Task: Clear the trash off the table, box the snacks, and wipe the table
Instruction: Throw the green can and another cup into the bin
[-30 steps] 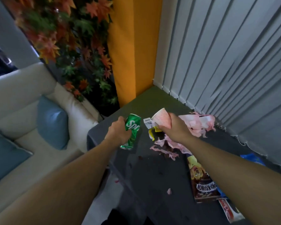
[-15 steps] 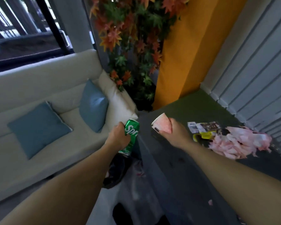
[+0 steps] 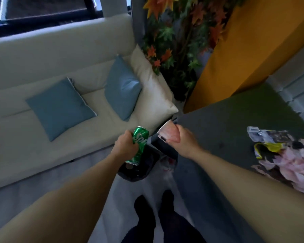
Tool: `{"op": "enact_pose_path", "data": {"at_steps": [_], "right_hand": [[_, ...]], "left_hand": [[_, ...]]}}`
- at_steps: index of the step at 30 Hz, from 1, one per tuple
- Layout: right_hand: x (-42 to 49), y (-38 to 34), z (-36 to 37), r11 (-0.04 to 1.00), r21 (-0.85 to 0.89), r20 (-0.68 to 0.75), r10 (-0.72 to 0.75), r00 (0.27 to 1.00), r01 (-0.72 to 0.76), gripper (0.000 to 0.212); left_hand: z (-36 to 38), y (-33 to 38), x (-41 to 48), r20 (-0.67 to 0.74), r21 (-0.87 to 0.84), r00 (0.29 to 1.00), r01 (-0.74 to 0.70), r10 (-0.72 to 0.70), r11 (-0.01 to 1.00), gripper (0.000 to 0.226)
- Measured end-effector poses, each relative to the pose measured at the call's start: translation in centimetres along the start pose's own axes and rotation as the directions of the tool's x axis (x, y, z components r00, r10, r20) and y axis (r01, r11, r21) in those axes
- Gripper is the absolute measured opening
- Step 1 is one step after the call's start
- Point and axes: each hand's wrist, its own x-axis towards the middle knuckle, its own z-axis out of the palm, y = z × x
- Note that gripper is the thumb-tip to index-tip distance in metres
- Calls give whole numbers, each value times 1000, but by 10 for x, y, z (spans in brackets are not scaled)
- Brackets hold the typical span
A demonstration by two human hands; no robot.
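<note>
Since 0.5 s ago both hands have swung off the bench (image 3: 235, 123) edge, now above the dark bin bag (image 3: 145, 166) on the floor. Left hand (image 3: 124, 147): fingers wrap the green can (image 3: 140, 140) mid-body; prob. empty, light, slick, dents easily. Right hand (image 3: 185, 143): fingers pinch the paper cup (image 3: 170, 133) wall; flimsy, so grip gently nr rim.

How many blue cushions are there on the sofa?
2. The left blue cushion lies on the sofa seat; the right blue cushion leans upright beside a white pillow. More may lie outside the frame.
</note>
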Motion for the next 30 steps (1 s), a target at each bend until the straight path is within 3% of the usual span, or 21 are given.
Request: {"op": "enact_pose_path", "data": {"at_steps": [15, 24, 30], "right_hand": [[90, 31, 159, 989, -78, 255, 139, 957, -123, 74], [127, 69, 244, 973, -181, 326, 200, 924, -147, 68], [146, 85, 284, 981, -129, 368, 182, 912, -144, 81]], "left_hand": [[108, -119, 96, 58, -61, 975, 220, -217, 974, 36], [181, -184, 139, 80, -108, 958, 283, -276, 953, 40], [215, -201, 162, 101, -160, 949, 312, -299, 936, 53]]}}
